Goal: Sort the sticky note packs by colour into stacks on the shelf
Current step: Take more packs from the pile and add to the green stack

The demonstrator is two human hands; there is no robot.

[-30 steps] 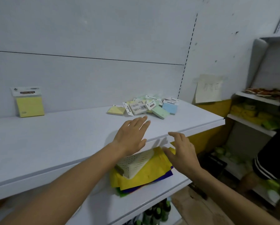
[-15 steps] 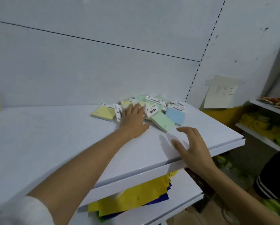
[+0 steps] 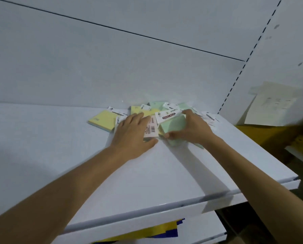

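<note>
A loose pile of sticky note packs lies at the back of the white shelf (image 3: pixel 147 173), against the wall. A yellow pack (image 3: pixel 101 119) sits at the pile's left edge. My left hand (image 3: pixel 131 134) rests flat on a face-down pack with a barcode (image 3: pixel 151 129), thumb under its near edge. My right hand (image 3: pixel 191 129) curls around a green pack (image 3: pixel 173 124) with a white header, fingers at its far side and thumb at its near corner. More green and yellow packs (image 3: pixel 156 105) lie behind, partly hidden by my hands.
A cream paper sheet (image 3: pixel 270 104) hangs on the wall at the right. Below the shelf, yellow and blue sheets (image 3: pixel 156 232) lie on a lower shelf. A yellow surface (image 3: pixel 263 136) shows at the far right.
The view has closed in on the pile. My right hand moved from the shelf's front edge up to the green pack and closed around it. My left hand shifted onto the barcode pack.
</note>
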